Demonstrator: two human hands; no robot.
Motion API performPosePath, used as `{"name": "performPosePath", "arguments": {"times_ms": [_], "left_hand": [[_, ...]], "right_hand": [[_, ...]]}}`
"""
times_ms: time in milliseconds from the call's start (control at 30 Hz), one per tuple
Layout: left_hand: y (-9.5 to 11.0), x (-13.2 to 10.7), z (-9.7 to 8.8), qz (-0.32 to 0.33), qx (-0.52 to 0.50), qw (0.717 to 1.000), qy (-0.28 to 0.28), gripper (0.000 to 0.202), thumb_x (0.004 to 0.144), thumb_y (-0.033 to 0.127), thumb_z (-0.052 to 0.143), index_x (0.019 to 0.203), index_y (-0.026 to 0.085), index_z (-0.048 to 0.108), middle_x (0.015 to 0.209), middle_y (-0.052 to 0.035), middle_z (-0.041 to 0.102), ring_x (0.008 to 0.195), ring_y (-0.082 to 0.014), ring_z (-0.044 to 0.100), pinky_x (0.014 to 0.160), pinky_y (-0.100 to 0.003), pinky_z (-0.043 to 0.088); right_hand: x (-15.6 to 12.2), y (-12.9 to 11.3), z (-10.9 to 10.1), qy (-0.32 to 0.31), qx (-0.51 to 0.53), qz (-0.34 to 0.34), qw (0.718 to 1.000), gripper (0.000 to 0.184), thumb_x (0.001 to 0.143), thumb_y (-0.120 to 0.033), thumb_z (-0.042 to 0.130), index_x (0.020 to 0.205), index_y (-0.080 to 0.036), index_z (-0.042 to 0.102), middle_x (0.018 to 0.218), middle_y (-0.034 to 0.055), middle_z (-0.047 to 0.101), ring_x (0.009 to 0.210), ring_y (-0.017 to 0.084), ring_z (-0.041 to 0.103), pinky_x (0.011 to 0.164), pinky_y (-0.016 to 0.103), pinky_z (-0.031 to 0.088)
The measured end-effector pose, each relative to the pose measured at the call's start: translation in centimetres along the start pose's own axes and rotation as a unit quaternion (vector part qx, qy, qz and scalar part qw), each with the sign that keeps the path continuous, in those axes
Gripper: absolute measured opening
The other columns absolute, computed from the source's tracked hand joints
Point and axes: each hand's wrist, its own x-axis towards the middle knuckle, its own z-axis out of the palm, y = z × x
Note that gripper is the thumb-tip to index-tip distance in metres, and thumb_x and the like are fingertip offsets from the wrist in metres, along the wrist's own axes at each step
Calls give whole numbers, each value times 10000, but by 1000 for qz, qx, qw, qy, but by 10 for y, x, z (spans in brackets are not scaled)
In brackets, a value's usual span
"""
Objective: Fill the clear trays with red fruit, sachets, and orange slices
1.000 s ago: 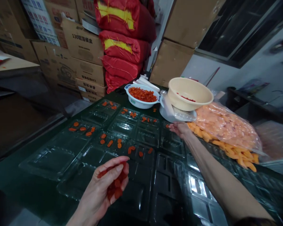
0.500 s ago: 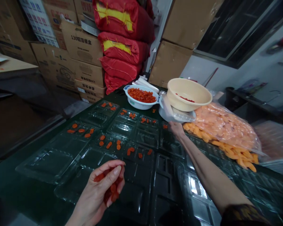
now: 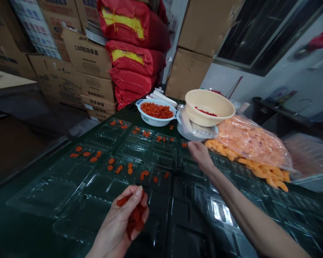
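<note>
Our left hand (image 3: 121, 226) cups red slices (image 3: 136, 215), fingers half-closed round them; our right hand (image 3: 200, 154) hovers over the clear trays (image 3: 161, 160); whether it grips anything we cannot tell.

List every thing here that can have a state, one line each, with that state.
left hand, closed on a handful of red slices
right hand, stretched over the far trays, grip hidden
trays, laid side by side, a few slices in some small compartments
white bowl, heaped with slices
beige basin, holds only a few red pieces
plastic bag, open at its near end, orange pieces spilling out
red sacks, stacked
</note>
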Motion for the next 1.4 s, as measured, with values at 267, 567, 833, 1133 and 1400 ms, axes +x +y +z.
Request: {"name": "performPosePath", "arguments": {"times_ms": [267, 567, 833, 1133, 1400], "left_hand": [[-36, -2, 32, -44, 9, 999, -20, 454, 550, 491, 775, 664, 176, 470, 433, 73, 390, 341, -52, 363, 294, -135, 187], [-31, 1, 32, -114, -34, 992, -51, 242, 722, 343, 619, 858, 143, 599, 737, -29, 578, 482, -99, 515, 296, -148, 212], [-20, -6, 36, -17, 22, 999, -25, 302, 674, 273, 695, 934, 153, 600, 786, -29, 589, 490, -91, 512, 290, -135, 229], [-40, -12, 44, 252, 279, 926, -49, 141, 730, 263, 659, 836, 172, 677, 675, -29, 603, 558, -113, 568, 484, -194, 453], [-51, -15, 50, 603, 404, 688, -30, 289, 746, 1, 552, 955, 190, 614, 948, -51, 583, 788, -128, 615, 637, -191, 509]], "right_hand": [[-151, -45, 9, -290, -3, -132, 948, 129, 810, -290, 605, 721, -214, 659, 682, -1, 587, 612, 118, 538, 566, 232, 392], [-33, 10, -37, 34, -74, -111, 990, 88, 730, -259, 579, 665, -200, 580, 608, -5, 547, 565, 150, 467, 587, 280, 350], [-2, 10, -33, 22, 30, 50, 998, 118, 751, -274, 556, 815, -177, 572, 574, -29, 472, 545, 131, 428, 555, 273, 321], [-182, -31, 25, -264, 543, 465, 648, 381, 847, -501, 491, 836, -144, 626, 718, 24, 630, 646, 137, 592, 619, 258, 427], [-174, -44, 16, -205, 659, 490, 532, 336, 829, -429, 530, 689, -133, 606, 643, 20, 612, 712, 125, 591, 772, 226, 430]]}}
